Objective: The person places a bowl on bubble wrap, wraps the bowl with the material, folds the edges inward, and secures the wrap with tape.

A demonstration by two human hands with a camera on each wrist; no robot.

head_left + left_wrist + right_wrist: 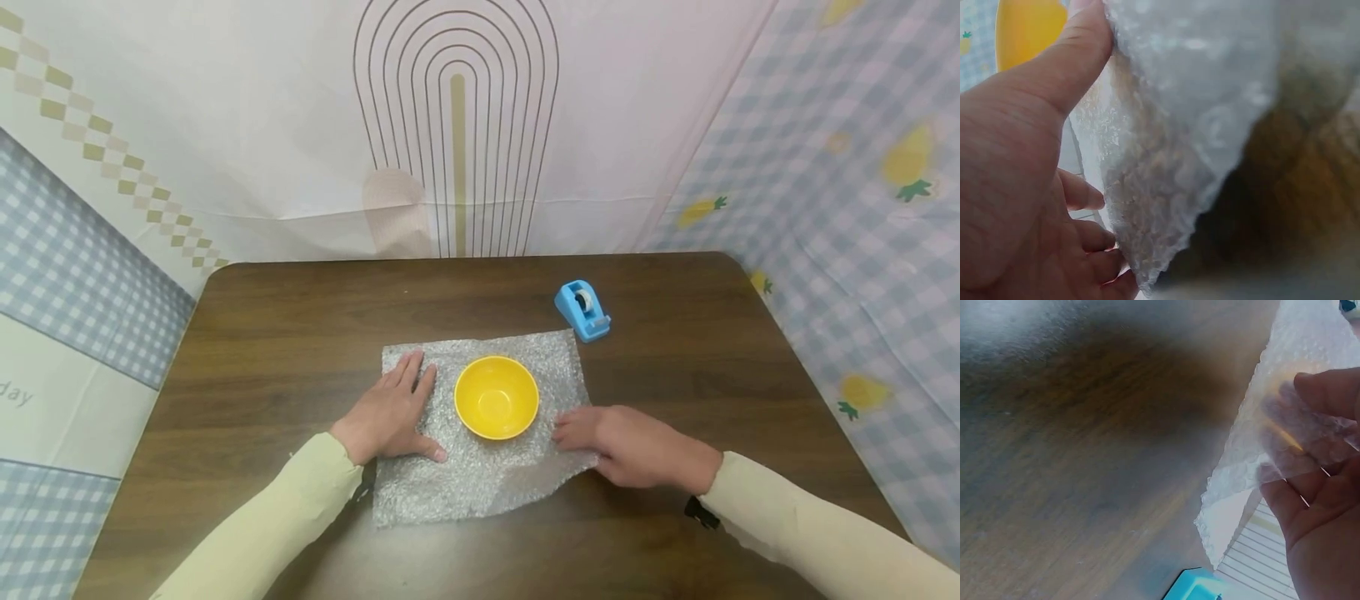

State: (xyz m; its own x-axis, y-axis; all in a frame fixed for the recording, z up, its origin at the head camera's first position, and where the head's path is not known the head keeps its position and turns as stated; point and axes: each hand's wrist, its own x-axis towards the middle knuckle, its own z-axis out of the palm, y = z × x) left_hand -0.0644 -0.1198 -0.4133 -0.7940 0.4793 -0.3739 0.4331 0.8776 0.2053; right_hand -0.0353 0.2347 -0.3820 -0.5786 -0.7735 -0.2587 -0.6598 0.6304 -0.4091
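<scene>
A yellow bowl (496,398) stands upright on a sheet of bubble wrap (457,492) spread over the table. On the sheet's left part rests my left hand (386,419), fingers straight and spread, thumb pointing toward the bowl. In the left wrist view the thumb (1079,56) lies against the bubble wrap (1191,94), and part of the bowl (1029,31) shows behind it. My right hand (630,443) pinches the sheet's right edge, which lifts slightly. In the right wrist view, fingers show through the clear bubble wrap (1241,450), with the thumb (1329,394) on its near side.
A blue tape dispenser (583,310) with a roll of tape stands just beyond the sheet's far right corner. The brown wooden table (300,300) has rounded far corners. Patterned cloth (285,125) hangs behind it and along both sides.
</scene>
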